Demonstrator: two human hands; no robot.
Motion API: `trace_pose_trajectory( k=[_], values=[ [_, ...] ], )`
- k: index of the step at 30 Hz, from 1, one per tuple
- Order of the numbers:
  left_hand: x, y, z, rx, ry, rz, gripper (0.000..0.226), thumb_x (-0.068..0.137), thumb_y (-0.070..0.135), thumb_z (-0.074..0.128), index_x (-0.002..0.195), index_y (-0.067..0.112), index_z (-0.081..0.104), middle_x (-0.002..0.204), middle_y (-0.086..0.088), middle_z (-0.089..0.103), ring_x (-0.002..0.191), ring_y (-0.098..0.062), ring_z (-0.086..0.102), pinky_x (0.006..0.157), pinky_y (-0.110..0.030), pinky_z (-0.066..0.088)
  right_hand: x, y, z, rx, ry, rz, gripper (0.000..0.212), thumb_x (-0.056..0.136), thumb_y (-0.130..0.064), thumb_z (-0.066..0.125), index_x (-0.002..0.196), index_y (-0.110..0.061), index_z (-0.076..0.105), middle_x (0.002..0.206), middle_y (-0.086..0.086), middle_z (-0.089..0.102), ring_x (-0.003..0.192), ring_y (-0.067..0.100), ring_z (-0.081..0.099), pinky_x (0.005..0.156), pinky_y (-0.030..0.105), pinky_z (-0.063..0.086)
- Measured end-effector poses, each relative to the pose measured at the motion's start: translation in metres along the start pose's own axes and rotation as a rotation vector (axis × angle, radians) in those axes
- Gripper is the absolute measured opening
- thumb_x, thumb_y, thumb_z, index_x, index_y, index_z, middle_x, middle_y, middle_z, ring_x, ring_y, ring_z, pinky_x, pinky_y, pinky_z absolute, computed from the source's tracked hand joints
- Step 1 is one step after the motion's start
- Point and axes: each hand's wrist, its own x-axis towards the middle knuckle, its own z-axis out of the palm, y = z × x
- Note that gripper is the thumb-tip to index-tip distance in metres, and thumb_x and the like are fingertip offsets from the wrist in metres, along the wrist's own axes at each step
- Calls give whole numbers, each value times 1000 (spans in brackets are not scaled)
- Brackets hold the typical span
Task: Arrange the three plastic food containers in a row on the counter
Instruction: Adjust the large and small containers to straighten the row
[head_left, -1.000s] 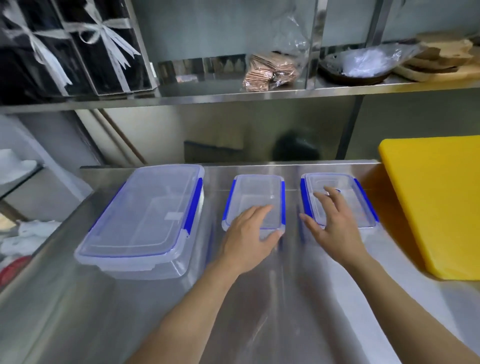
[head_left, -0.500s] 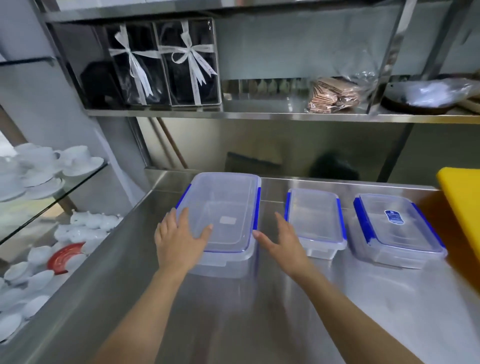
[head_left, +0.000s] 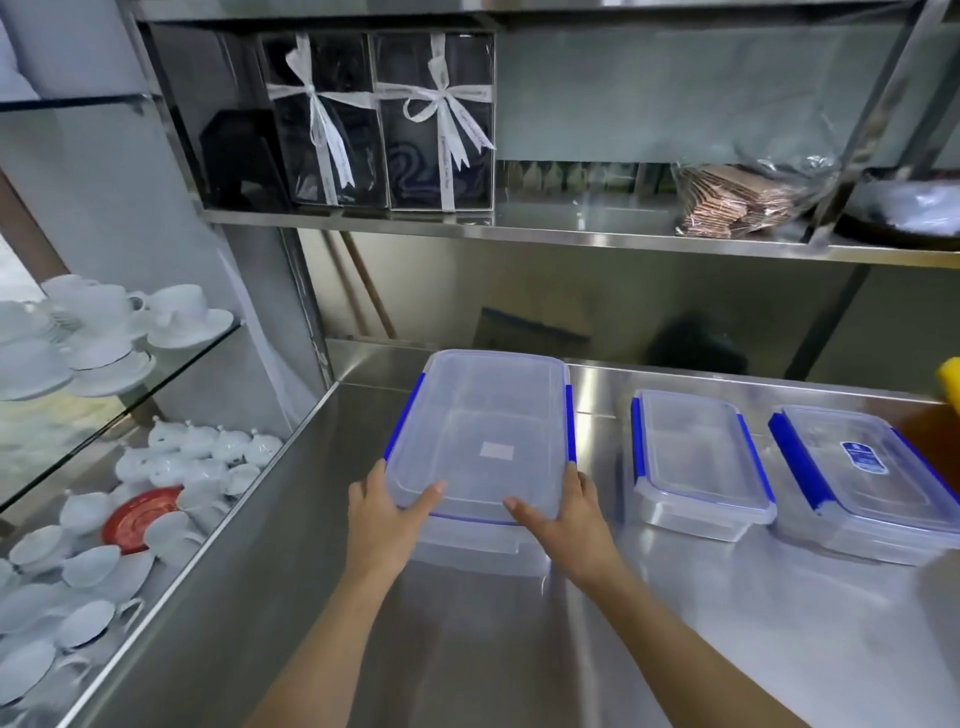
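Three clear plastic containers with blue clips stand side by side on the steel counter (head_left: 727, 623). The large container (head_left: 488, 436) is on the left. My left hand (head_left: 384, 519) grips its near left corner and my right hand (head_left: 566, 519) grips its near right corner, thumbs on the lid. The small container (head_left: 696, 462) stands in the middle. A medium container (head_left: 872, 478) with a blue label on its lid stands at the right. Neither hand touches those two.
A yellow cutting board (head_left: 950, 384) pokes in at the right edge. Above the counter runs a steel shelf (head_left: 571, 228) with black ribboned boxes (head_left: 379, 119) and a bag of brown packets (head_left: 737, 202). Left of the counter, glass shelves hold white cups and saucers (head_left: 104, 332).
My hands left the two smaller containers, moved left and closed on the large container's near corners. The view has swung left.
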Motion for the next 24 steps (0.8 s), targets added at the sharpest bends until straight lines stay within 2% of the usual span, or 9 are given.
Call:
trace_pose_trajectory(
  k=[3, 7, 12, 16, 21, 24],
  values=[
    [3, -11, -12, -29, 65, -1, 69, 71, 44, 73, 129, 20, 45, 119, -9, 43, 106, -20, 47, 87, -31, 38, 2, -8, 14, 23, -9, -48, 83, 74, -51, 65, 139, -19, 24, 142, 7, 31, 120, 22, 47, 98, 34, 42],
    [16, -25, -35, -47, 95, -26, 75, 72, 43, 73, 135, 17, 40, 127, -10, 41, 114, -26, 48, 96, -36, 37, 7, -22, 38, 15, -21, -72, 84, 72, -56, 63, 137, -22, 24, 142, 2, 30, 114, 19, 49, 92, 32, 45],
    [36, -39, -57, -13, 94, -44, 77, 73, 50, 68, 137, 19, 36, 133, -10, 40, 121, -28, 46, 102, -45, 38, 18, -40, 64, -12, -47, -74, 83, 72, -57, 62, 136, -21, 22, 141, 2, 29, 113, 21, 51, 90, 36, 49],
    [49, -46, -69, -38, 35, 22, 73, 76, 49, 66, 137, 21, 37, 139, -8, 41, 127, -25, 42, 108, -47, 34, 24, -47, 77, -90, -63, -45, 90, 71, -61, 60, 138, -18, 17, 142, 5, 27, 116, 26, 51, 92, 42, 50],
    [55, -45, -78, 89, -31, 13, 72, 80, 52, 58, 140, 24, 31, 143, -8, 35, 130, -27, 38, 107, -45, 33, 26, -51, 82, -212, -79, -11, 95, 69, -69, 54, 139, -20, 13, 144, 5, 26, 117, 27, 51, 88, 42, 51],
    [52, -35, -78, 258, 34, 0, 65, 83, 48, 56, 137, 17, 36, 140, -17, 39, 126, -36, 40, 107, -50, 32, 31, -50, 64, -211, -171, -13, 84, 71, -65, 57, 135, -22, 25, 138, 3, 38, 114, 24, 51, 89, 41, 49]
  ],
)
